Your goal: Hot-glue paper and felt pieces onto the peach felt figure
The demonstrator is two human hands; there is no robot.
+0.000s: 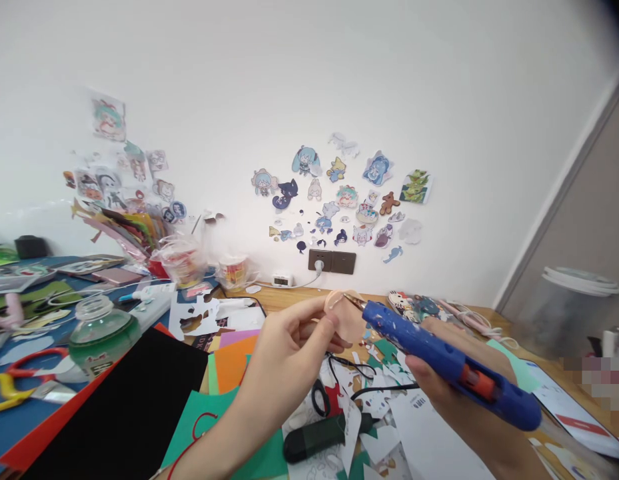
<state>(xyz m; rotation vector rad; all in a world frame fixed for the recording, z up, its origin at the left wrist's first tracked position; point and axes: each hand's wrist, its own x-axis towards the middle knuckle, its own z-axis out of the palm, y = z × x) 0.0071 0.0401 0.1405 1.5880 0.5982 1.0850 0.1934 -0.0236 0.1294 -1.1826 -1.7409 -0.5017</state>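
Note:
Between the thumb and fingers of my left hand (299,340) is a rounded peach-coloured cutout (350,321), held up above the cluttered table. My right hand (449,380) is wrapped round a blue glue gun (439,357) with an orange trigger. The metal tip of the glue gun meets or nearly meets the cutout's upper edge, where a pale strip shows. Below my hands lie a dark green-black pen-like tool (319,437), black scissor handles (320,398) and many paper scraps (384,403).
Coloured sheets, with a black sheet (124,407) on top, lie at left. Beyond them are a green glass jar (102,337) and red-and-yellow scissors (26,380). A plugged-in socket (332,261) and paper cutouts are on the wall. A lidded clear bin (559,320) stands right.

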